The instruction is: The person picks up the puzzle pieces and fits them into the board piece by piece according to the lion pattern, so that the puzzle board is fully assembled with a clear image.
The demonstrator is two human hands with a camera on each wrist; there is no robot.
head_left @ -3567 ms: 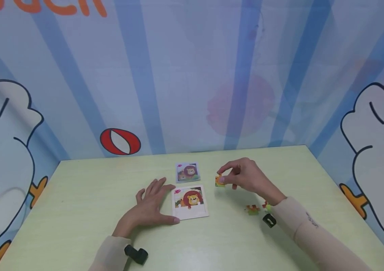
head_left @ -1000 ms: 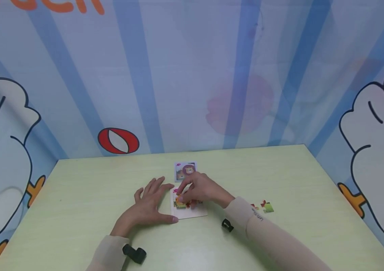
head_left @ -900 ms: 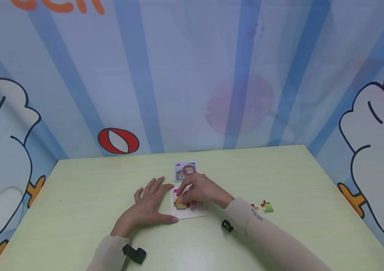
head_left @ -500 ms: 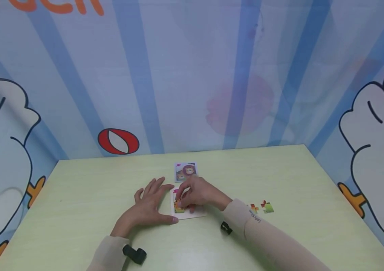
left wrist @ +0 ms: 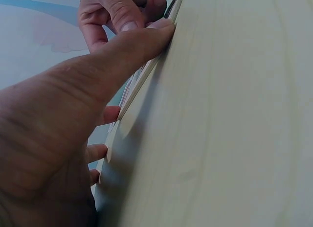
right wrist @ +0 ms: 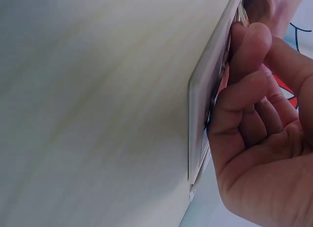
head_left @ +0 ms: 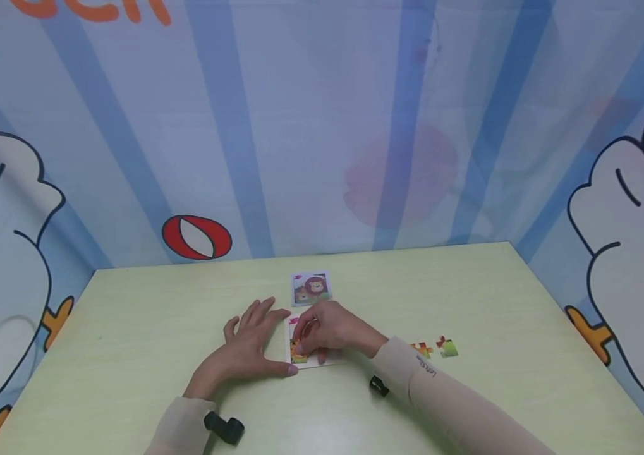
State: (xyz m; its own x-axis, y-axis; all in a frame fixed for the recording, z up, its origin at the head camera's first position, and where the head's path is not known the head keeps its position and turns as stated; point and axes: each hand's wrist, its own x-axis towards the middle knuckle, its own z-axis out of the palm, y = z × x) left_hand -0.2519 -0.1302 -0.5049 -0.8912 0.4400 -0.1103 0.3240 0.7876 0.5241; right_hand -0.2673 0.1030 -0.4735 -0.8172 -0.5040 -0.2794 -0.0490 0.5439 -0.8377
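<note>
A white-framed puzzle board (head_left: 311, 363) with a lion picture lies on the table, largely covered by my right hand (head_left: 337, 328). That hand pinches an orange and green puzzle piece (head_left: 298, 357) at the board's lower left corner. My left hand (head_left: 244, 354) is spread along the left side, its thumb and index finger touching the board's edge. In the right wrist view, curled fingers (right wrist: 244, 97) lie over the board (right wrist: 198, 119); the piece's tip is hidden. The left wrist view shows the left thumb (left wrist: 146, 41) against the board's edge.
Behind the board lies a small lion picture card (head_left: 310, 289). Two loose puzzle pieces, an orange one (head_left: 424, 349) partly behind the right sleeve and a red and green one (head_left: 447, 347), lie to the right. A printed cloth wall (head_left: 322, 158) stands behind the table.
My right hand brought the puzzle piece from the right onto the board, then slid it slightly toward me into the lower left corner. My left hand stays at the board's edge.
</note>
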